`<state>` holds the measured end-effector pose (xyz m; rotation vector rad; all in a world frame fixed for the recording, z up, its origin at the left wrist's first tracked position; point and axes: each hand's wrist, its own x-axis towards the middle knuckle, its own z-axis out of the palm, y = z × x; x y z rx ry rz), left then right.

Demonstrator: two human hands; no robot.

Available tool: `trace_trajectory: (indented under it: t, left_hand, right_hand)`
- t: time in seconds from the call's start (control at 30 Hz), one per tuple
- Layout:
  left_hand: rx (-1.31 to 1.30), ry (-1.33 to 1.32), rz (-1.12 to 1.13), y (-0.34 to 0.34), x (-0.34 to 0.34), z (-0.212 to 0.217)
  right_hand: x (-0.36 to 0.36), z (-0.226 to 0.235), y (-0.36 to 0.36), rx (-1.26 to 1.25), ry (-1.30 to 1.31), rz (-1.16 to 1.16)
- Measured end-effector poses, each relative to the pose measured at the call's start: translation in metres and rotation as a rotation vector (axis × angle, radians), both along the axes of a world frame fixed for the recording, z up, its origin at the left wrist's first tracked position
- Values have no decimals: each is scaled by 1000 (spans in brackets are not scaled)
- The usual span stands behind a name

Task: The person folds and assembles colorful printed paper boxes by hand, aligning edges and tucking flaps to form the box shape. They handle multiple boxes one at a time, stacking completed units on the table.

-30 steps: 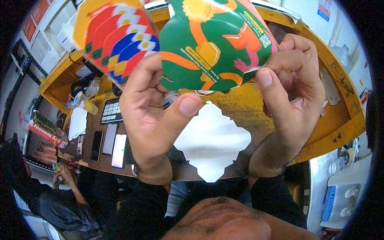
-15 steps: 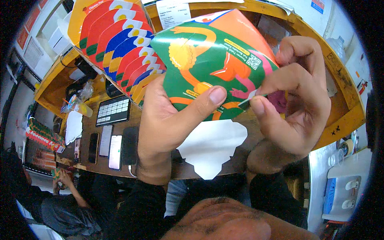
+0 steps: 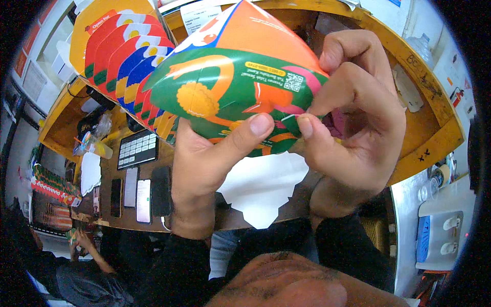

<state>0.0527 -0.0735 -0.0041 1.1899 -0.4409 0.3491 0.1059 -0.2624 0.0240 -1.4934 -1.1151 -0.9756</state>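
A green and orange printed paperboard carton (image 3: 230,87), curved and partly folded, is held up above the table. My left hand (image 3: 197,171) grips its lower left side, thumb on the printed face and fingers hidden behind. At the right edge my right hand (image 3: 360,115) is closed, thumb and index finger pinching a small tab with a pale edge; its other fingers curl by the orange panel. Under the carton a white die-cut cardboard blank (image 3: 261,189) lies on the table. Close behind on the left stands a row of nested printed cartons (image 3: 125,64), red, blue and yellow.
Left of my arm lie several phones (image 3: 144,199) and a tablet (image 3: 137,149); a cable runs from one phone. Beyond are torn white paper (image 3: 91,171) and a drink cup (image 3: 104,150). A yellow wooden ledge (image 3: 434,133) curves around the table. Another person's hands (image 3: 79,240) hold a carton at lower left.
The carton has moved left with both hands and tilted, so more of its orange panel shows and it bulges more. My right hand keeps its pinch on the tab.
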Motion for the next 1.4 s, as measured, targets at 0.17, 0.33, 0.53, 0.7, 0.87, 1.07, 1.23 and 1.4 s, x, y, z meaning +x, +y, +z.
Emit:
trace_trajectory:
  t: [0.17, 0.33, 0.53, 0.7, 0.87, 1.07, 1.23, 1.4]
  left_hand:
    - [-2, 15, 11, -3, -3, 3]
    - [-33, 29, 22, -3, -4, 2]
    - [-13, -22, 25, -4, -5, 4]
    - [77, -93, 46, 0, -13, 0]
    - [151, -73, 79, -1, -16, -3]
    - [142, -88, 121, -4, -13, -4]
    - [-140, -79, -52, 4, -10, -6]
    - [-57, -266, 32, 10, 4, -21]
  right_hand:
    - [9, -8, -1, 41, 10, 69]
    - [-5, 12, 0, -73, -20, 56]
    - [8, 6, -12, -175, -57, 79]
    - [11, -8, -6, 47, 285, 463]
    - [12, -1, 0, 117, 478, 659]
    - [26, -3, 6, 108, 502, 674]
    - [14, 4, 6, 38, 687, 632]
    - [19, -7, 21, -18, 634, 697]
